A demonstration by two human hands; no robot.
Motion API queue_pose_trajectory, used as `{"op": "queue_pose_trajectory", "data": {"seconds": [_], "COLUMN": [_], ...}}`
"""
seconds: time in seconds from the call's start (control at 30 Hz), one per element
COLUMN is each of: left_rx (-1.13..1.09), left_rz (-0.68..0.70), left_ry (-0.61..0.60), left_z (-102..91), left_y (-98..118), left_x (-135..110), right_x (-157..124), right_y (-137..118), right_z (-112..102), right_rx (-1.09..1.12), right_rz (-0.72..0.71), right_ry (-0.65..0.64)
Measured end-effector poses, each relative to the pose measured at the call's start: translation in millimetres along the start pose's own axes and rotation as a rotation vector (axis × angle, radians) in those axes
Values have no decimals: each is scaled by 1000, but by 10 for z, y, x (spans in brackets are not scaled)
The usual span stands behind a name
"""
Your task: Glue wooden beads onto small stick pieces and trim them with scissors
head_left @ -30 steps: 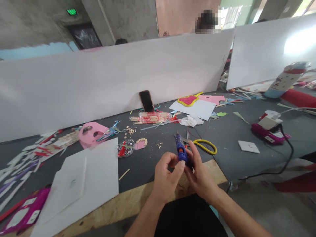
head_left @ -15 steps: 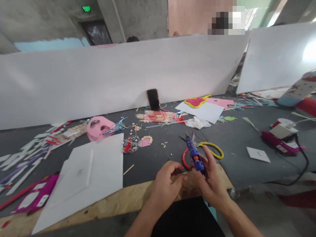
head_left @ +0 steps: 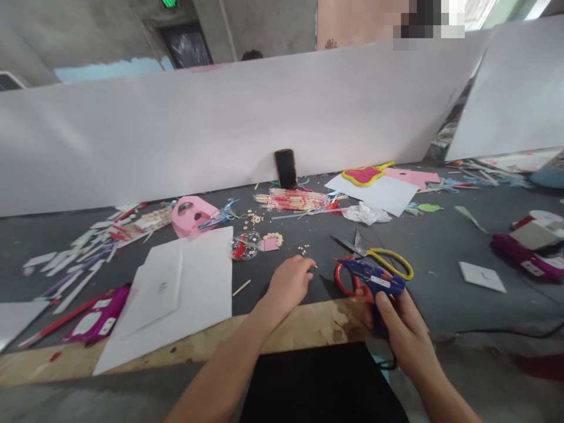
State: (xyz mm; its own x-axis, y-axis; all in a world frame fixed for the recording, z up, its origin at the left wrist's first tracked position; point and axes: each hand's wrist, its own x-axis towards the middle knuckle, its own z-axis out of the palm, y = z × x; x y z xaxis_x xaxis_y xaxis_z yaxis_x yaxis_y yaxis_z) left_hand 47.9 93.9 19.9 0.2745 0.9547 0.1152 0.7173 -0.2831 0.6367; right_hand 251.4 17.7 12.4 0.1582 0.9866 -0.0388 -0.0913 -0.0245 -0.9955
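Observation:
My right hand [head_left: 408, 329] is wrapped round the handle of a blue hot glue gun [head_left: 374, 277], whose nozzle points left over the table. Under and behind the gun lie scissors [head_left: 390, 262] with one red and one yellow handle loop, blades apart. My left hand [head_left: 288, 288] is at the table's near side with its fingers curled together; whether something small is between the fingertips I cannot make out. Just beyond it are several small beige pieces [head_left: 303, 249] and a pink card piece [head_left: 269, 244] edged with similar pieces. A clear round dish [head_left: 245, 245] of mixed bits sits to their left.
White boards [head_left: 207, 264] lie at left beside a magenta power strip [head_left: 97, 314]. A phone [head_left: 286, 169] leans on the white partition [head_left: 198, 129]. Wrapped sticks [head_left: 293, 200], crumpled tissue [head_left: 365, 213] and a pink mask-like cutout [head_left: 192, 216] lie farther back. Another magenta strip [head_left: 529, 255] is at right.
My left hand has moved away from the right, forward toward the small beige pieces. My right hand has turned the glue gun so its nozzle points left and gripped its handle. The view has shifted.

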Motion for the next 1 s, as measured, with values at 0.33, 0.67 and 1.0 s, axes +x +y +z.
{"op": "queue_pose_trajectory", "data": {"seconds": [0.33,0.67,1.0], "left_rx": [-61,-1017,-1518], "left_rz": [-11,-316,-406], "left_ry": [-7,55,140], "left_z": [107,45,52], "left_y": [70,109,132], "left_x": [205,-195,-415], "right_x": [-13,-143,-253], "right_y": [-39,-90,-170], "right_z": [-50,50,166], "right_rx": [107,185,217], "right_rz": [82,138,160], "right_ry": [-35,-108,-209]}}
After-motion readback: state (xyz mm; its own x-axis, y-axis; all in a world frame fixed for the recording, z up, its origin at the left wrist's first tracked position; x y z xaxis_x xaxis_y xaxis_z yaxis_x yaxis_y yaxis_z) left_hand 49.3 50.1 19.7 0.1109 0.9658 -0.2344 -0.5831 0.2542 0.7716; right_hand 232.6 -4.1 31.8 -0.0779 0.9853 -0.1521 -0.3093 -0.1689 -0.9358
